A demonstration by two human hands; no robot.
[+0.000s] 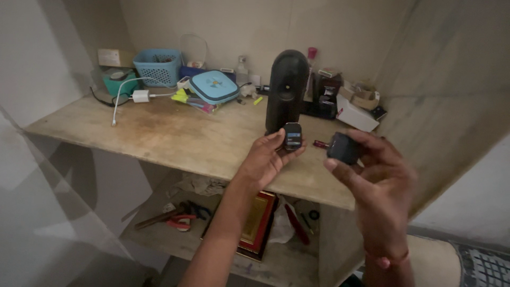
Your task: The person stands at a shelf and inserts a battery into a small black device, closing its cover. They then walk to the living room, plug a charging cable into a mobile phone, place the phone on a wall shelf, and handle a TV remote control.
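Note:
My left hand (268,159) holds a small black device with a lit screen (292,136) between thumb and fingers, above the front edge of a stone shelf (159,139). My right hand (374,183) grips a small dark cube-shaped piece (343,147) close beside it, at the same height. A tall black rounded speaker-like unit (286,87) stands upright on the shelf just behind the left hand.
At the back of the shelf sit a blue basket (158,66), a teal zip case (214,86), a white charger with cable (140,96), bottles and small boxes (356,113). A lower shelf holds pliers (178,217) and a framed board (256,223). Walls close in on both sides.

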